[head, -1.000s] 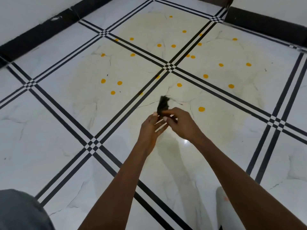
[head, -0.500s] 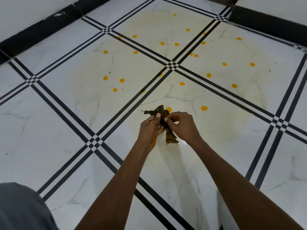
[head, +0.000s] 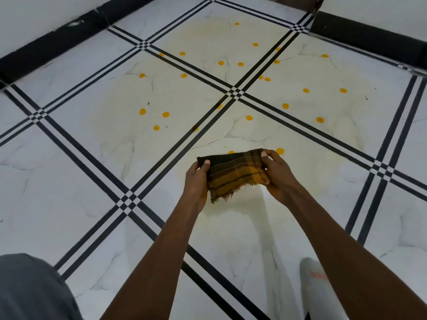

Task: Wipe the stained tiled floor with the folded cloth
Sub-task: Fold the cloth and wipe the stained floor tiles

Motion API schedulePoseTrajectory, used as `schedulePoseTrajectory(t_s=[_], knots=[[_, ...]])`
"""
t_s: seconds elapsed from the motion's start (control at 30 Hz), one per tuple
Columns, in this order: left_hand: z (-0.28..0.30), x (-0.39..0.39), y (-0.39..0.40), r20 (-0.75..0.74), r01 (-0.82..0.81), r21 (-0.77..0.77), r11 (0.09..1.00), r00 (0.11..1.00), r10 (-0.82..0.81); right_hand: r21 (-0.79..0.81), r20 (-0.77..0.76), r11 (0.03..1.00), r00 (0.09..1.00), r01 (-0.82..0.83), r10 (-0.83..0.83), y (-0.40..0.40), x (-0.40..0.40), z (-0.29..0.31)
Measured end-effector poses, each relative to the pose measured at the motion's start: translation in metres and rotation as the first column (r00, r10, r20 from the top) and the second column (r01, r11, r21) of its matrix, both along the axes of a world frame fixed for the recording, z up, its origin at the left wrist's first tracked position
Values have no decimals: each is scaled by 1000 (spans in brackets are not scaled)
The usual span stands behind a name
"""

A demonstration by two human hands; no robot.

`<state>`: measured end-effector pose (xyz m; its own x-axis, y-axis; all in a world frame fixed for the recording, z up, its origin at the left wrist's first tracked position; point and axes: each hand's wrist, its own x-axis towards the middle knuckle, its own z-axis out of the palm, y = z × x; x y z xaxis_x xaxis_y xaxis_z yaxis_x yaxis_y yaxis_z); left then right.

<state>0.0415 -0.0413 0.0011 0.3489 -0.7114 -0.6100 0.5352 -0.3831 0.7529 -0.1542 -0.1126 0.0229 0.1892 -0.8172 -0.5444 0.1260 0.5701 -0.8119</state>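
**Cloth spread and ready, floor not yet touched**

I hold the folded cloth (head: 233, 173) stretched between both hands, up in the air over the tiled floor (head: 76, 172), not resting on it. My left hand (head: 196, 181) has its grip clamped on the cloth's left edge, thumb on top; my right hand (head: 276, 175) pinches the right edge the same way. The cloth is a dark brown and mustard plaid, folded into a rough rectangle, with a frayed lower edge hanging loose toward me.

I judge this the preparing step: the cloth is in shape, but no wiping has begun. Next I need to lower it flat onto the tile, press down with a palm, and sweep it through the mess, keeping the fold from opening.

Below and beyond the cloth spreads a pale yellowish stain (head: 208, 98) across several tiles, dotted with bright orange spots (head: 165, 114); the nearest spot (head: 280, 151) sits just beside my right fingertips in view. Black triple lines (head: 111, 174) cross the white marbled tiles, and a black skirting (head: 46, 45) runs along the wall.
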Motion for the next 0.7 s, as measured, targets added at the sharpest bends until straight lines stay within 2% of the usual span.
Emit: schedulePoseTrajectory(t_s=[0.1,0.13,0.2,0.3,0.37,0.43,0.47,0.57,0.63,0.7], knots=[[3,-12,-8,17,72,39,997,997,-73,-20,31,998,998,52,-52,-5,-22,6],[4,-18,-12,38,102,63,993,994,-105,-67,-15,995,997,72,-73,-8,-29,12],[3,-26,-17,68,124,100,987,989,-131,-244,-225,969,971,29,-85,-18,-43,27],[-2,-28,-19,116,119,82,989,985,-128,-520,-556,833,815,-189,-162,-43,-58,60],[-6,-23,-17,194,129,83,988,970,-143,-584,-697,736,677,-341,-239,-54,-59,76],[-11,-17,-16,263,128,87,988,954,-147,-535,-797,706,554,-463,-241,-57,-52,79],[-13,-14,-14,293,131,89,987,944,-152,-460,-857,707,476,-537,-197,-56,-45,75],[-22,-6,-9,388,153,118,981,902,-188,-95,-984,657,169,-748,50,-44,-20,45],[-29,-2,-5,459,169,145,975,861,-217,45,-975,614,100,-788,200,-37,-11,20],[-36,2,-2,569,187,189,964,779,-263,80,-959,614,107,-785,262,-34,-12,-3]])
